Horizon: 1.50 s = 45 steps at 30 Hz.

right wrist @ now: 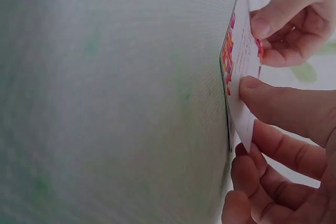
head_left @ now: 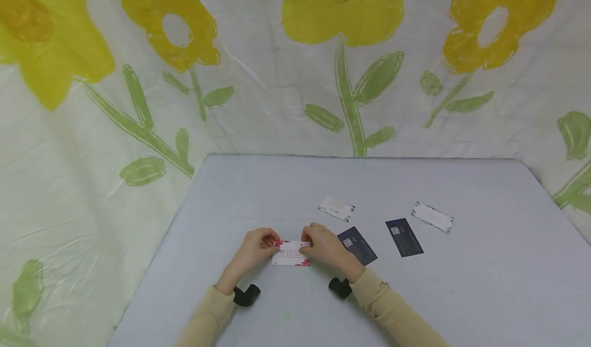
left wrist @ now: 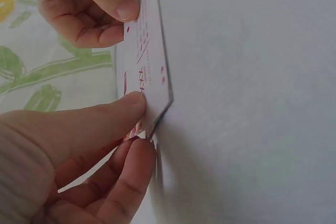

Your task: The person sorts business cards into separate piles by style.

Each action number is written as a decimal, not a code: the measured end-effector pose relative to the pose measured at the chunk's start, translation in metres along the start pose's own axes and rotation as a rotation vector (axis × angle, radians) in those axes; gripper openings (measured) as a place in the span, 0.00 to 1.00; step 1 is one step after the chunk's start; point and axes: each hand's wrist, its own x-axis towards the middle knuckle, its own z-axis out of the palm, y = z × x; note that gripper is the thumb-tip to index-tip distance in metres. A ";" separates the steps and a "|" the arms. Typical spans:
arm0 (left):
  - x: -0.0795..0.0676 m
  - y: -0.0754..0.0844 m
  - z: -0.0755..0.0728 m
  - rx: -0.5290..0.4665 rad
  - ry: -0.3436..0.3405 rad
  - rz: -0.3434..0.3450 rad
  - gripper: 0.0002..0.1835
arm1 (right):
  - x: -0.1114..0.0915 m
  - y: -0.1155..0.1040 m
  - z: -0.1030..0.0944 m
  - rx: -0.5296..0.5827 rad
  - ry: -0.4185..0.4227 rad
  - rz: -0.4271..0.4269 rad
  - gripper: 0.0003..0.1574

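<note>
A white business card (head_left: 290,259) with red floral corners and small print is held level between both hands, low over the table. My left hand (head_left: 255,248) pinches its left end, thumb on top and fingers beneath, as the left wrist view shows. On the other end, my right hand (head_left: 327,247) pinches the card (right wrist: 241,61) in the same way, its thumb (right wrist: 273,100) flat on the printed face. A dark card (head_left: 357,245) with a square code lies just right of the right hand, partly covered by it.
Farther right lie another dark card (head_left: 404,237) and a white card (head_left: 433,216) with a leafy border. A similar white card (head_left: 336,207) lies beyond the hands. All rest on the pale table (head_left: 258,193), with a flower-printed curtain (head_left: 263,105) behind it.
</note>
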 end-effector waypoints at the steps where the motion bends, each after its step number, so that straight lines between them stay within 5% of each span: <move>1: 0.000 0.000 0.001 0.015 0.005 0.007 0.07 | 0.000 0.000 0.000 -0.010 -0.001 0.001 0.09; 8: 0.000 -0.001 0.003 0.084 0.031 0.062 0.08 | 0.000 -0.002 -0.001 -0.043 -0.023 0.010 0.10; 20: 0.003 0.008 0.004 0.136 0.015 0.050 0.07 | -0.004 0.000 -0.003 -0.045 0.005 0.002 0.11; 26: 0.015 0.030 -0.005 0.159 0.008 0.105 0.07 | -0.014 0.005 -0.045 0.075 0.141 0.034 0.08; 30: 0.043 0.052 -0.001 0.098 -0.114 0.255 0.11 | -0.033 0.021 -0.080 0.024 0.281 0.057 0.11; 35: 0.083 0.072 0.024 0.088 -0.351 0.415 0.15 | -0.059 0.035 -0.090 -0.048 0.230 0.238 0.17; 40: 0.104 0.079 0.045 0.165 -0.527 0.408 0.21 | -0.070 0.036 -0.076 -0.063 0.145 0.345 0.22; 45: 0.113 0.083 0.058 0.266 -0.610 0.414 0.24 | -0.077 0.032 -0.060 -0.130 0.090 0.391 0.27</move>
